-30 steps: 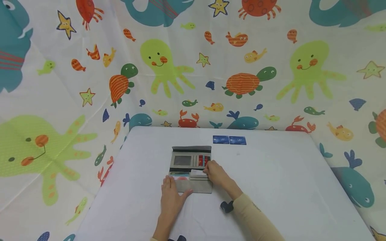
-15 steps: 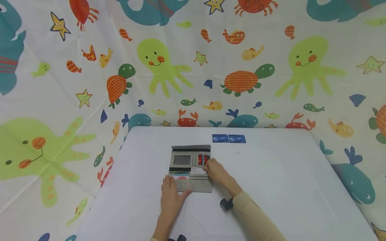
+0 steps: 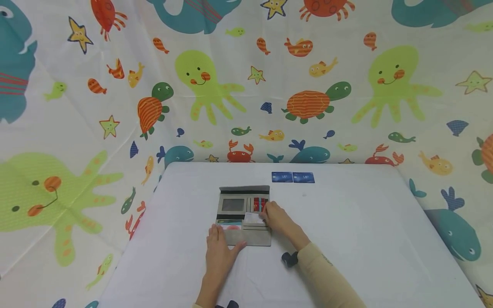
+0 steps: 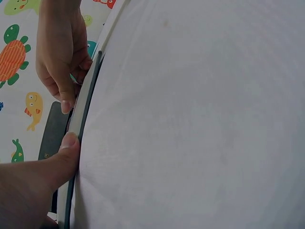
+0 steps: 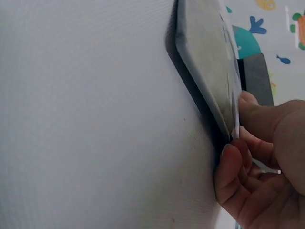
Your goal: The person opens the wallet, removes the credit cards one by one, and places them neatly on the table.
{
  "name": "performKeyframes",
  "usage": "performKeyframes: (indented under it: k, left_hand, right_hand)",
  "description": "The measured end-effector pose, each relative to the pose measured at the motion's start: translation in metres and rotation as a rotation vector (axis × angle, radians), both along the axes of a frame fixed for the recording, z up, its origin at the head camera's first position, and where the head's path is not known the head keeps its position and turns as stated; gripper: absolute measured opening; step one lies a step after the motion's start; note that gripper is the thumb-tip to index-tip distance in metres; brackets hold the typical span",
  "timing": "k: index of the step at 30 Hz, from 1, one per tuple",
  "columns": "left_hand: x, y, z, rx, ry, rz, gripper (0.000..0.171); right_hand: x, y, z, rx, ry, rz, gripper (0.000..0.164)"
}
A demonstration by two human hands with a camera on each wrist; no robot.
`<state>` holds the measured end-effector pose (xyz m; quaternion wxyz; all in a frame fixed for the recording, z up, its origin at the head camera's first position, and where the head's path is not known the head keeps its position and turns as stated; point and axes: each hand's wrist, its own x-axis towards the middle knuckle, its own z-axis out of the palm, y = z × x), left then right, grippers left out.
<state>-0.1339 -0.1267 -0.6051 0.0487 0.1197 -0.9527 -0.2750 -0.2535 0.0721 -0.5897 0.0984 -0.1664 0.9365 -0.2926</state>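
Observation:
A grey wallet [image 3: 258,239] lies unfolded on the white table. My left hand [image 3: 218,253] rests on its lower left part, fingers straight and thumb spread along the near edge; the left wrist view shows the thumb [image 4: 66,155] pressing on that edge. With my right hand [image 3: 280,221] I pinch a white card [image 3: 253,218] by its right side, partly out of the lower right slots. In the right wrist view the fingers [image 5: 229,167] are at the wallet's edge [image 5: 205,57]. A red card [image 3: 256,204] sits in the upper right slots, a colourful card [image 3: 232,227] at lower left.
Two blue cards [image 3: 282,177] lie side by side behind the wallet, to the right. A dark window pocket [image 3: 233,205] fills the wallet's upper left. Behind the table [image 3: 346,231] hangs a cloth [image 3: 231,25] printed with sea animals.
The white card has slid a little farther up out of its slot, showing more of its face. My right hand has shifted slightly upward with it; the left hand stays put.

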Motion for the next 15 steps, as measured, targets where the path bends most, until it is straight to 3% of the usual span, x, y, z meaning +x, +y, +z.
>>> performKeyframes:
  k: [6, 15]
  left_hand:
    - [0.0018, 0.0004, 0.0027, 0.014, -0.006, 0.001, 0.105]
    - [0.0008, -0.0007, 0.0007, 0.008, -0.006, -0.008, 0.105]
  right_hand:
    - [-0.0016, 0.0052, -0.0015, -0.059, -0.041, 0.017, 0.021]
    - [-0.0017, 0.0005, -0.0004, -0.047, -0.051, -0.015, 0.018]
